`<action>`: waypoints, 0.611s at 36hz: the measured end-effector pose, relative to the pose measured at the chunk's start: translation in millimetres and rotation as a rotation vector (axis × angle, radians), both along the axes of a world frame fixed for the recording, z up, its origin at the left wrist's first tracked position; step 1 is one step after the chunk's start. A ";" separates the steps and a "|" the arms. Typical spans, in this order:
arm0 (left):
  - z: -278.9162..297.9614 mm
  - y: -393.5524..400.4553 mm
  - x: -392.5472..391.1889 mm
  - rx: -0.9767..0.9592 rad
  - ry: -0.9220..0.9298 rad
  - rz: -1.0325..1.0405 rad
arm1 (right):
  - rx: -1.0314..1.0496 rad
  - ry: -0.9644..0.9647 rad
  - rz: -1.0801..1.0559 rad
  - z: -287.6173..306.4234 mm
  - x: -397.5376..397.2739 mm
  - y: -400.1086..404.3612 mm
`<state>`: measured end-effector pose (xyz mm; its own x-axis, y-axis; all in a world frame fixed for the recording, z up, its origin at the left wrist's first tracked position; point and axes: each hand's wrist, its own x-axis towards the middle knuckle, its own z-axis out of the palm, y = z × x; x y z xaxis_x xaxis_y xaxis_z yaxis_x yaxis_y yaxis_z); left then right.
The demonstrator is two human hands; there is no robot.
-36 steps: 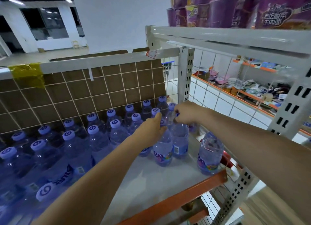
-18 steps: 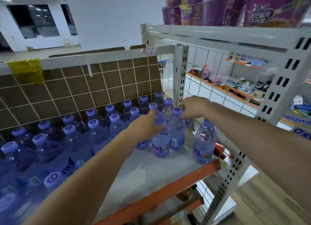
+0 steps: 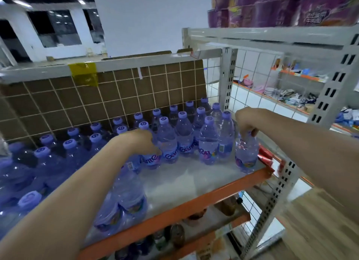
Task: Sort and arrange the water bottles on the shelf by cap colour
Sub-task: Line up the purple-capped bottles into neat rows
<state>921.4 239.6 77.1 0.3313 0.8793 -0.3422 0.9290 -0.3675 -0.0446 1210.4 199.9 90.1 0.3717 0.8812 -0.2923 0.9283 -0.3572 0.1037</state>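
Filling the shelf point(image 3: 186, 180), purple-capped bottles point(image 3: 93, 149) stand in rows; left hand point(image 3: 142, 143) reaches among them, grip hidden; right hand point(image 3: 245, 121) clutches the lone bottle point(image 3: 246, 154) near the edge by its neck; full, weighty, thin-walled, probably slippery.

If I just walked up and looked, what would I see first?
Probably the big crowd of water bottles with purple caps filling the left and back of the shelf. Next, the two arms reaching in: the right hand grips the top of a lone bottle near the shelf's right edge, and the left hand touches a bottle in the group. Up top sit purple noodle tubs.
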 end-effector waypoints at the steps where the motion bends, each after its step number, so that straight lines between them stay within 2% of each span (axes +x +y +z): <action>1: 0.8 -2.2 -6.7 -0.014 0.044 0.007 | -0.035 0.016 0.002 1.3 -7.3 0.6; 5: 3.8 -12.6 -25.2 -0.118 0.272 -0.019 | -0.119 0.097 0.018 8.7 -37.8 3.8; 7: 4.7 -19.8 -31.7 -0.174 0.291 0.000 | -0.087 0.168 0.031 8.2 -50.3 3.2; 11: 1.2 -26.1 -42.3 -0.269 0.171 0.076 | -0.019 0.290 0.063 1.7 -73.4 4.0; 22: -6.3 -15.4 -31.2 -0.040 -0.234 -0.046 | 0.151 0.372 0.180 -9.3 -97.1 19.5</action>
<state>890.2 224.2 70.8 0.4447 0.8488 -0.2860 0.8947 -0.4065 0.1851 1113.3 219.4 80.8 0.1027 0.9653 -0.2399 0.9413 -0.1723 -0.2902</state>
